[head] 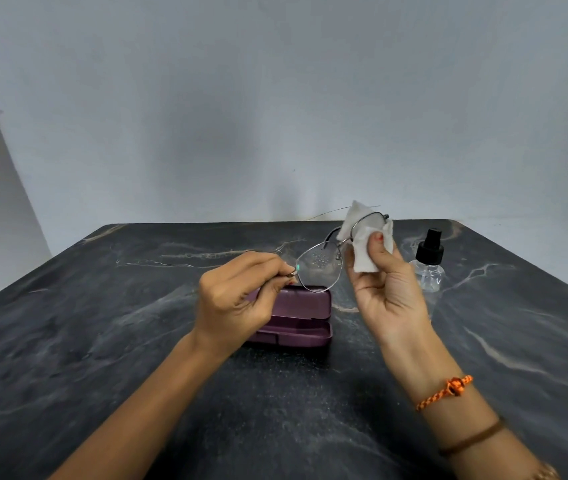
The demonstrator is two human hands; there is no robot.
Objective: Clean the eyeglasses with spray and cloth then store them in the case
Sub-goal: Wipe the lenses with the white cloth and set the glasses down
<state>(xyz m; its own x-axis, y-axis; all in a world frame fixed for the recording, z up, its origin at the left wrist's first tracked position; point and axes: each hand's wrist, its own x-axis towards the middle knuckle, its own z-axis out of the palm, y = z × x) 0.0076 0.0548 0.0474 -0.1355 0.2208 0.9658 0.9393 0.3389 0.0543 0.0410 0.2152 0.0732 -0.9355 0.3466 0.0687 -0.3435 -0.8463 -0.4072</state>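
Thin metal-framed eyeglasses [320,268] are held in the air above the table. My left hand [237,296] pinches the frame at its left hinge. The left lens carries small spray droplets. My right hand [386,289] holds a white cloth [365,244] wrapped around the right lens, thumb pressing on it. A purple eyeglass case [296,320] lies open on the table just below the glasses, partly hidden by my left hand. A clear spray bottle [429,268] with a black nozzle stands upright to the right, behind my right hand.
A dark marbled table [102,341] spans the view, its far edge meeting a plain grey wall [275,98]. My right wrist wears an orange braided band and a brown band.
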